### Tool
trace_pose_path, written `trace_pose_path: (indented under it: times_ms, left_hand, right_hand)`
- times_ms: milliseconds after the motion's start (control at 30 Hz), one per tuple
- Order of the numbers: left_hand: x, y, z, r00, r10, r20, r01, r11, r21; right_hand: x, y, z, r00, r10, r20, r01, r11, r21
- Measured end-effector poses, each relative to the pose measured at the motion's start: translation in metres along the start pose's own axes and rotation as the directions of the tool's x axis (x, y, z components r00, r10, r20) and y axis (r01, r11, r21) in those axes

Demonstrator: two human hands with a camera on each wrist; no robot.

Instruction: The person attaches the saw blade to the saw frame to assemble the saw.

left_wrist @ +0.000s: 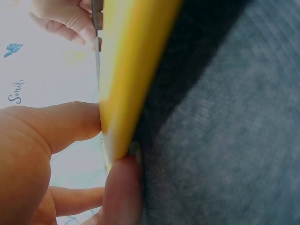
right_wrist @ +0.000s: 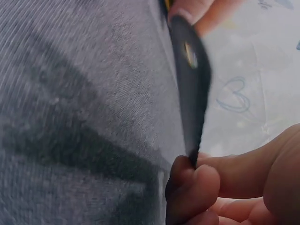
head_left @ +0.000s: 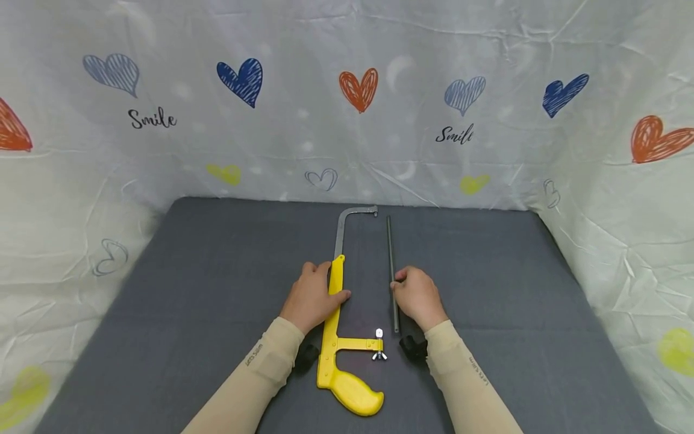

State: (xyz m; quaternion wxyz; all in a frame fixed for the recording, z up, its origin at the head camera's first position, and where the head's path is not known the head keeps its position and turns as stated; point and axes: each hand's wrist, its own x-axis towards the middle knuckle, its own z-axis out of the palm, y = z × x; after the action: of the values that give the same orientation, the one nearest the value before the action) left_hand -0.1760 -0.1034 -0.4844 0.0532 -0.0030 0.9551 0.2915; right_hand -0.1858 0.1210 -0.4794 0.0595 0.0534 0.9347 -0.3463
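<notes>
Fitting the loose blade into the yellow hacksaw frame looks like the step in hand; next it would need lining up between the frame's end pins. Left hand grips the frame's yellow spine on the grey mat, thumb and fingers curled round it. Right hand pinches the blade just beside the frame, parallel to it.
</notes>
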Motion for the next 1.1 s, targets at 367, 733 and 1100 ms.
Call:
trace_pose_path:
  times_ms: [367, 733, 1100]
  left_hand:
    - [-0.001, 0.0, -0.001, 1.0, 0.0, -0.005, 0.0, 1.0, 0.0]
    - [0.0, -0.002, 0.001, 1.0, 0.021, -0.015, -0.021, 1.0, 0.003]
    - [-0.001, -0.001, 0.0, 1.0, 0.016, -0.008, -0.016, 1.0, -0.004]
  right_hand:
    - [0.0, -0.007, 0.003, 0.996, -0.025, 0.086, 0.013, 0.992, 0.129]
    - [0.0, -0.005, 0.007, 0.995, -0.011, 0.095, -0.002, 0.99, 0.14]
    - [0.003, -0.003, 0.01, 0.996, -0.018, 0.089, 0.003, 0.987, 0.164]
